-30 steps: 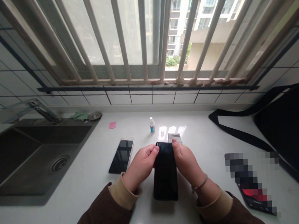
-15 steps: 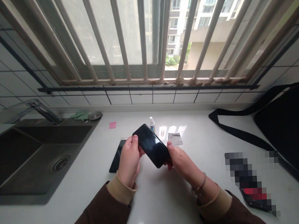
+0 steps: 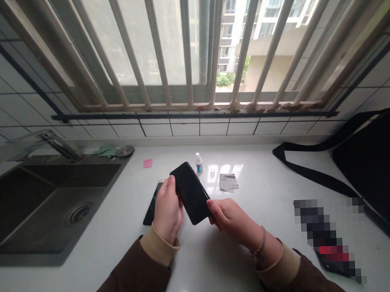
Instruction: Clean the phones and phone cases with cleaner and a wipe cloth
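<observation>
A black phone (image 3: 191,193) is held above the white counter, tilted, its dark screen facing up. My left hand (image 3: 168,204) grips its left edge, the thumb on the upper left corner. On the lower right end, my right hand (image 3: 228,213) pinches the phone with its thumb on top and fingers underneath. A second dark phone (image 3: 151,208) lies on the counter, partly behind my left hand. Just beyond the held phone stands a small white-capped bottle (image 3: 199,164). To its right are a small clear item (image 3: 212,173) and a grey cloth (image 3: 228,182).
At the left is a dark sink (image 3: 32,209) with a chrome faucet (image 3: 61,145), a green cloth (image 3: 105,151) and a metal strainer (image 3: 125,151). A pink note (image 3: 147,163) lies farther back. A black bag (image 3: 373,168) with a strap and a pixelated object (image 3: 328,239) are at right.
The held phone has turned to a steeper slant and its right end has come left and nearer. My right hand moved left and down with it. The reflection on the screen is gone.
</observation>
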A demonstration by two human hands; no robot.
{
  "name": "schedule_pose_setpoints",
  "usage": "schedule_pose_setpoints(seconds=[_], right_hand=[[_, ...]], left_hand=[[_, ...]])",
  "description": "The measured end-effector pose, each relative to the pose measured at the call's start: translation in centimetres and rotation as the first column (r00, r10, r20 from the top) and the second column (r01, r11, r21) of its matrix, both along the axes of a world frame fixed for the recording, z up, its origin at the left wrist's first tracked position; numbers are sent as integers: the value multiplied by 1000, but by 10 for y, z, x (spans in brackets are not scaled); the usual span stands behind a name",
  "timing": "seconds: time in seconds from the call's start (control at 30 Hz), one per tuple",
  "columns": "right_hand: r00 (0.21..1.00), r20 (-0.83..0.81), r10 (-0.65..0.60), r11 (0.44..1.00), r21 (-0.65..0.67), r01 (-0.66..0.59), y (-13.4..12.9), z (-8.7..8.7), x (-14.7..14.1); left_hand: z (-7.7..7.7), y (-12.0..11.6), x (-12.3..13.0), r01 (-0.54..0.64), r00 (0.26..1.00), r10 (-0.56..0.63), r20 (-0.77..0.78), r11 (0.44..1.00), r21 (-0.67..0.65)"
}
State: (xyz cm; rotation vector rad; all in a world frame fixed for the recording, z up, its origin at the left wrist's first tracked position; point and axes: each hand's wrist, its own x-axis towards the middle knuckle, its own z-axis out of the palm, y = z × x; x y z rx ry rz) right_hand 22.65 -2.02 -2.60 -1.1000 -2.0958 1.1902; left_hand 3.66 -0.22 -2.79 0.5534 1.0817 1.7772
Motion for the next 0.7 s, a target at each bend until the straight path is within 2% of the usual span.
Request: schedule_pose_setpoints(seconds=[0.13,0.2,0.3,0.43,0.6,0.7], right_hand=[[998,22,-67,997,35,66,3,1,1],[996,-47,-75,997,-27,74,3,1,2],[989,-146,-25,988,-155,2,1,-2,3],[988,-147,53,959,-269,-91,-3,-9,-4],[970,-242,-32,949,-311,-46,-8,-13,-15],[977,-211,-40,954,-298,-26,-9,-11,-15]], left_hand=[[8,-3,4,17,999,-16,33,999,-30],[11,-5,6,18,1000,-18,15,1000,-9],[12,-6,7,32,999,-32,27,999,17],[12,-9,10,7,998,-12,56,996,89],[18,-13,13,87,991,-99,84,986,140],[22,-13,11,87,991,-98,85,988,127]])
